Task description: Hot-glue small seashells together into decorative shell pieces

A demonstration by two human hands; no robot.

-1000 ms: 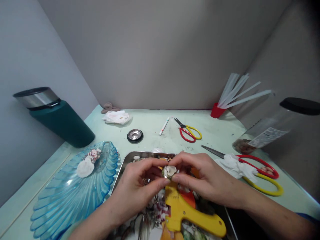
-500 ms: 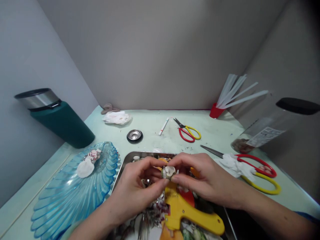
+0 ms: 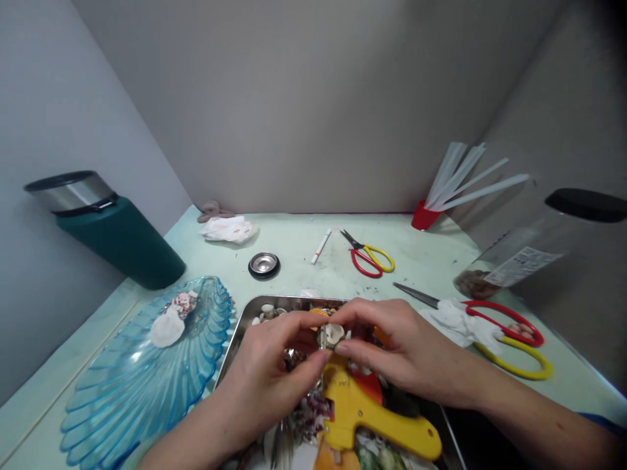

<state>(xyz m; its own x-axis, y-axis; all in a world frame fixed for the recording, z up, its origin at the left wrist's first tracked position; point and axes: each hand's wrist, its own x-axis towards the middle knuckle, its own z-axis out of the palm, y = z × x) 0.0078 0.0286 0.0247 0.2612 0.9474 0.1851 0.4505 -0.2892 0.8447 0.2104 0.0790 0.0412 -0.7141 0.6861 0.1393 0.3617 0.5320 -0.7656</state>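
Both hands meet over a metal tray (image 3: 243, 323) of mixed seashells. My left hand (image 3: 267, 378) and my right hand (image 3: 392, 349) pinch one small pale shell (image 3: 334, 335) between fingertips, and a thin silvery piece shows at its left edge. Under the hands a yellow glue gun (image 3: 365, 418) lies across the shells in the tray. Left of the tray a blue shell-shaped glass dish (image 3: 132, 385) holds a white shell (image 3: 166, 328) and a red-speckled shell (image 3: 183, 302).
A dark green tumbler (image 3: 117, 238) stands at the left. Behind the tray lie a small metal cap (image 3: 264, 265), a white pen (image 3: 321, 246), small scissors (image 3: 369, 258) and crumpled tissue (image 3: 228, 229). Large scissors (image 3: 504, 333) on tissue, a red cup of sticks (image 3: 424, 215) and a clear jar (image 3: 529, 254) stand at the right.
The hands stay in place on the small shell; my left fingers have shifted slightly, uncovering more shells at the tray's back left corner.
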